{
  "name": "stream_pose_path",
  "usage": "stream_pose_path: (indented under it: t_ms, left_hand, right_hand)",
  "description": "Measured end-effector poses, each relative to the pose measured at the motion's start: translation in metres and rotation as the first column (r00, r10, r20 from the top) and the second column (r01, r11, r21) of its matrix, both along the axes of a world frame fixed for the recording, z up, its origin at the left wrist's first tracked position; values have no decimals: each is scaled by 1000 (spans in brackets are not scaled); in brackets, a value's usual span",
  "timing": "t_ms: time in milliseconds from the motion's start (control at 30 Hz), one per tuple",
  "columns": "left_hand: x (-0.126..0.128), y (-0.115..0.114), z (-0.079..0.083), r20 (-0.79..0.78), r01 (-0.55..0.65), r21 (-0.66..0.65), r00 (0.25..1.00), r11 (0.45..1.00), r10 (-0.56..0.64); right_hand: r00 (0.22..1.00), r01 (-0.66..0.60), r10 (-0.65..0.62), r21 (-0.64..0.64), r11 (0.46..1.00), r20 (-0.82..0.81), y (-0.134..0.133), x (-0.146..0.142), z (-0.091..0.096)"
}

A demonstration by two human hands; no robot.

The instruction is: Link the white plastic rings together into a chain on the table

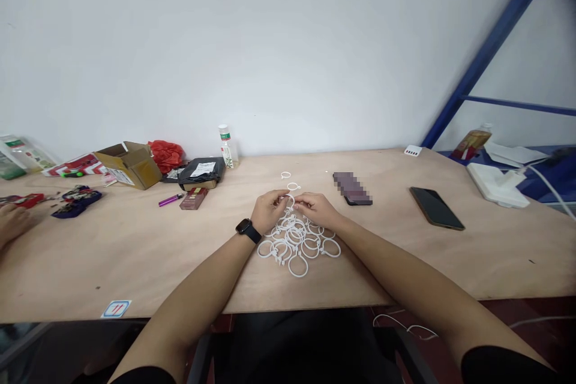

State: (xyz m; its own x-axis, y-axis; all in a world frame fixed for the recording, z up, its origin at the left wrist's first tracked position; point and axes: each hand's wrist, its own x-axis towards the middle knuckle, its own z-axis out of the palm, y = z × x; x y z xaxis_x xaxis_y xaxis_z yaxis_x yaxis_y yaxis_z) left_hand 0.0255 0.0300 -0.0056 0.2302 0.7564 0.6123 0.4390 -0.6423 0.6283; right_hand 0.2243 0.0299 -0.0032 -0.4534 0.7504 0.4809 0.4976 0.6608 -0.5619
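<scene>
A pile of several white plastic rings (297,243) lies on the wooden table (135,252) in front of me. My left hand (269,210), with a black watch (248,230) on its wrist, and my right hand (317,209) meet just above the far side of the pile. Both pinch one white ring (290,199) between their fingertips. Two more loose rings (288,180) lie a little farther back on the table.
Two dark phones (352,188) (436,208) lie to the right. At the left are a cardboard box (129,164), a red bag, a black packet, a small bottle (227,146), a purple lighter (170,200) and another person's hand (13,222). A blue rack stands at the right.
</scene>
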Motion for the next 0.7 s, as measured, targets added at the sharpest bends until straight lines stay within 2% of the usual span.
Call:
stream_pose_path:
  t_ms: [333, 467, 567, 700]
  left_hand:
    - [-3, 3, -3, 13, -75, -148, 997, 986, 78]
    - [-2, -1, 0, -102, -114, -105, 989, 988, 103]
    - [0, -3, 2, -169, -85, -40, 983, 996, 77]
    - [0, -3, 6, -182, -30, 52, 983, 998, 39]
  right_hand:
    - [997, 10, -5, 61, 998, -83, -4, -1, 0]
    - [997, 3, 3, 73, 997, -72, -6, -3, 0]
    - [996, 21, -14, 77, 997, -87, -9, -6, 2]
    - [985, 33, -34, -8, 999, -167, -13, -7, 5]
